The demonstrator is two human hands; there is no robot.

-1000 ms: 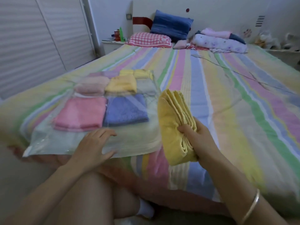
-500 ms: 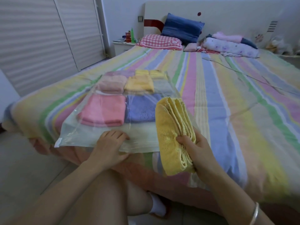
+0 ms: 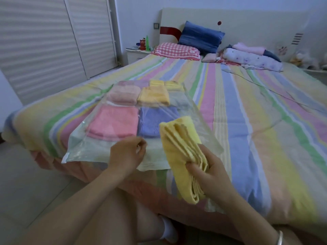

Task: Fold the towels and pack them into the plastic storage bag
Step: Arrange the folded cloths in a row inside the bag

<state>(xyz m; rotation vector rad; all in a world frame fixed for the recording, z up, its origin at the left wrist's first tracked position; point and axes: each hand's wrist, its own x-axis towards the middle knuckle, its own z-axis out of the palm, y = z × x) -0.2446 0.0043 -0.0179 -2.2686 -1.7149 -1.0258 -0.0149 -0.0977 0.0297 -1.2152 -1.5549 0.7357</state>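
Since the earlier frame, the left hand [image 3: 126, 154] changes from lying flat on the plastic storage bag [image 3: 85, 149] to curling its fingers at the bag's near edge. The right hand [image 3: 210, 175] carries the folded yellow towel [image 3: 178, 144] over the bag's near right corner.

Surface: a bed [image 3: 247, 121] under a sheet striped lengthwise in pastel colours, with a pale tiled floor [image 3: 26, 183] beside it. Room: louvred sliding doors [image 3: 44, 41] at left, a cream headboard [image 3: 247, 20] behind, a blue pillow [image 3: 201, 38] propped above a red checked pillow [image 3: 177, 50], and a white nightstand [image 3: 134, 54] in the corner.

The bag is clear, glossy film lying flat at the bed's near left corner. Inside it, rectangular terry towels lie in rows: 1 pink towel [image 3: 113, 121] and 1 lavender towel [image 3: 155, 119] nearest the opening, with paler pink and yellow ones behind.

The right grip is closed round the yellow towel's layered folds, thumb on top, and the towel hangs in a thick bundle. The left grip is curled, and whether it pinches the film cannot be told.
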